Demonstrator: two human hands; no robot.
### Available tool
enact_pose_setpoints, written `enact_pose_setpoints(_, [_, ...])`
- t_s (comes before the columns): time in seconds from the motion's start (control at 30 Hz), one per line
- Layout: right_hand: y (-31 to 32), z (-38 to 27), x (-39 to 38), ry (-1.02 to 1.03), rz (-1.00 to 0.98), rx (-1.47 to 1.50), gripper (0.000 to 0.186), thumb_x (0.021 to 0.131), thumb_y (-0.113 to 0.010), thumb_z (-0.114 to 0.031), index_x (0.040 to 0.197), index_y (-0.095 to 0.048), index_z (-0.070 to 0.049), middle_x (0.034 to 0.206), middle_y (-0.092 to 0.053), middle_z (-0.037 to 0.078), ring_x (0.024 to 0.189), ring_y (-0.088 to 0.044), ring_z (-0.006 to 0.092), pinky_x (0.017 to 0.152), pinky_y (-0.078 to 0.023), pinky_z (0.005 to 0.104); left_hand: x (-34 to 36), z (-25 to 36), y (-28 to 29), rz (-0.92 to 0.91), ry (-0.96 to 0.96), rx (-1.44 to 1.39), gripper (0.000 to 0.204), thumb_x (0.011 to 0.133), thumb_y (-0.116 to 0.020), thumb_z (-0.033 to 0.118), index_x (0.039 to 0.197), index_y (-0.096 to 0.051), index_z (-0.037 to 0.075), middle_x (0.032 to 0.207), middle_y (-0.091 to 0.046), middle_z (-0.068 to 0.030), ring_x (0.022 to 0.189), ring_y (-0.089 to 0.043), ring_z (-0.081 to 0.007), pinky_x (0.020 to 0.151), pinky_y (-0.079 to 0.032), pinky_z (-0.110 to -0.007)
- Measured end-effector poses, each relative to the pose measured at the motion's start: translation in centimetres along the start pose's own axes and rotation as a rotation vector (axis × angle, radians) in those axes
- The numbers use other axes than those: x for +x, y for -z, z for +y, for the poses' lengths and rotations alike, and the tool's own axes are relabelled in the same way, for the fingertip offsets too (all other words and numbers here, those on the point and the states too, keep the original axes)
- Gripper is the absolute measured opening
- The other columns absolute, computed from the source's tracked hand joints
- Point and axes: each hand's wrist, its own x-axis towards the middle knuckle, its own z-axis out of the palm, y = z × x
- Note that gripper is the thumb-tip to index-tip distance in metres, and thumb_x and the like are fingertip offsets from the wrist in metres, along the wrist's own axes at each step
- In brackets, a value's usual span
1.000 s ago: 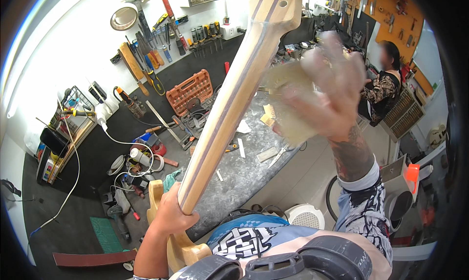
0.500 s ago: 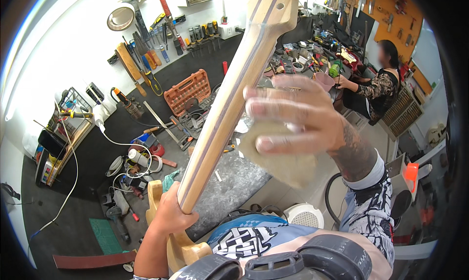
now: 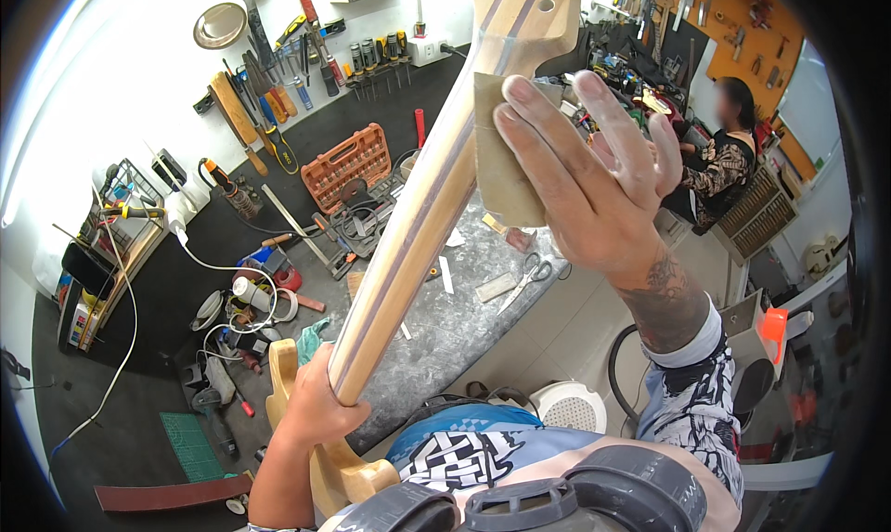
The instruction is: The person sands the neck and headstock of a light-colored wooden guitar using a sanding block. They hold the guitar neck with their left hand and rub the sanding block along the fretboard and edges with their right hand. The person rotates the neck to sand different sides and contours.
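A pale wooden guitar neck point(image 3: 418, 226) with dark lengthwise stripes slants up across the view. Its headstock point(image 3: 529, 12) is cut off by the top edge, and the guitar's light wooden body point(image 3: 348, 476) lies low, near my torso. My left hand point(image 3: 320, 397) is wrapped around the neck close to the body. A worn olive-tan sheet of sandpaper point(image 3: 506, 151) rests against the neck's right side below the headstock. My right hand point(image 3: 594, 179) holds it under the first fingers, the others spread; my right thumb is hidden.
Scissors point(image 3: 529, 277) lie on the grey worktop point(image 3: 436, 337). Behind the neck sits an orange socket case point(image 3: 348, 170). A white cord point(image 3: 209, 267) crosses the left bench. A white round stool point(image 3: 571, 409) stands below. Another person point(image 3: 719, 161) works at the far right.
My right hand has moved up and left with the sandpaper, from below the neck's edge to against the neck. The left hand keeps its grip.
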Motion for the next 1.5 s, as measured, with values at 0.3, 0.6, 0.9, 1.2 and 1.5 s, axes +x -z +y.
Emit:
enact_pose_setpoints(0.3, [-1.4, -0.2, 0.1, -0.001, 0.059, 0.193, 0.031, 0.1, -0.058, -0.03, 0.127, -0.071, -0.026, 0.131, -0.069, -0.009, 0.131, -0.05, 0.0187, 0.118, -0.02, 0.0374, -0.3, -0.2, -0.1, 0.012, -0.016, -0.019, 0.047, 0.063, -0.073, 0.006, 0.107, -0.058, -0.002, 0.089, -0.064, -0.017, 0.082, -0.066, -0.0363, 0.076, -0.052, -0.039])
enact_pose_setpoints(0.6, [-1.1, 1.4, 0.5, -0.072, 0.019, 0.092, 0.036, 0.09, -0.069, -0.024, 0.126, -0.072, -0.019, 0.129, -0.071, -0.005, 0.129, -0.052, 0.0211, 0.113, -0.034, 0.0352, 0.0, -0.2, -0.4, 0.003, -0.002, -0.023, 0.048, 0.062, -0.074, 0.006, 0.106, -0.058, -0.002, 0.089, -0.064, -0.0173, 0.082, -0.066, -0.0367, 0.076, -0.052, -0.04])
enact_pose_setpoints(0.9, [-1.0, 1.2, 0.6, -0.077, 0.049, 0.055, 0.041, 0.087, -0.073, -0.024, 0.127, -0.072, -0.018, 0.13, -0.07, -0.004, 0.129, -0.053, 0.026, 0.111, -0.033, 0.037, 0.0, -0.3, -0.3, 0.018, -0.034, -0.007, 0.047, 0.062, -0.073, 0.006, 0.106, -0.058, -0.001, 0.088, -0.064, -0.0178, 0.082, -0.066, -0.0373, 0.075, -0.052, -0.039])
enact_pose_setpoints(1.2, [-1.5, 1.5, 1.0, -0.07, 0.098, 0.059, 0.035, 0.091, -0.07, -0.026, 0.125, -0.073, -0.02, 0.134, -0.068, -0.007, 0.133, -0.051, 0.0252, 0.114, -0.028, 0.0361, -0.2, -0.3, 0.1, 0.025, -0.047, 0.005, 0.048, 0.063, -0.073, 0.006, 0.107, -0.058, -0.001, 0.088, -0.064, -0.0169, 0.08, -0.066, -0.0363, 0.075, -0.052, -0.04])
enact_pose_setpoints(1.5, [-1.8, 1.0, 1.0, -0.091, 0.134, 0.05, 0.043, 0.087, -0.075, -0.034, 0.128, -0.071, -0.022, 0.132, -0.069, -0.009, 0.136, -0.048, 0.0243, 0.118, -0.016, 0.0409, -0.4, -0.5, 0.1, 0.015, -0.038, -0.006, 0.048, 0.063, -0.073, 0.006, 0.108, -0.058, -0.002, 0.088, -0.066, -0.0175, 0.081, -0.067, -0.0355, 0.075, -0.052, -0.039])
